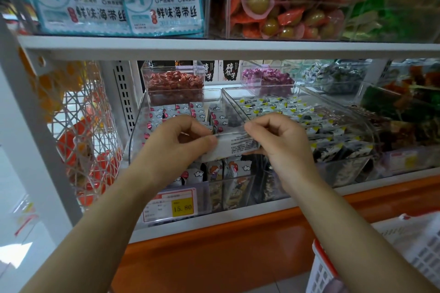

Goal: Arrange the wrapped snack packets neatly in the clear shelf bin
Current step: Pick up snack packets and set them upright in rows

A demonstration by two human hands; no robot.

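Both hands, left hand [181,143] and right hand [278,138], pinched one snack packet [234,146] by its ends; a loosened pinch could drop it crooked into the clear bin [238,188] beneath them

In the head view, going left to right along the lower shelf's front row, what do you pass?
White wire basket → clear bin of cloud-print packets, where left hand and right hand hold one white packet → bin of yellow-marked packets → green and red snacks.

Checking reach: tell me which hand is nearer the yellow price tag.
Left. The left hand is almost straight above the yellow price tag; the right hand is above and off to its right.
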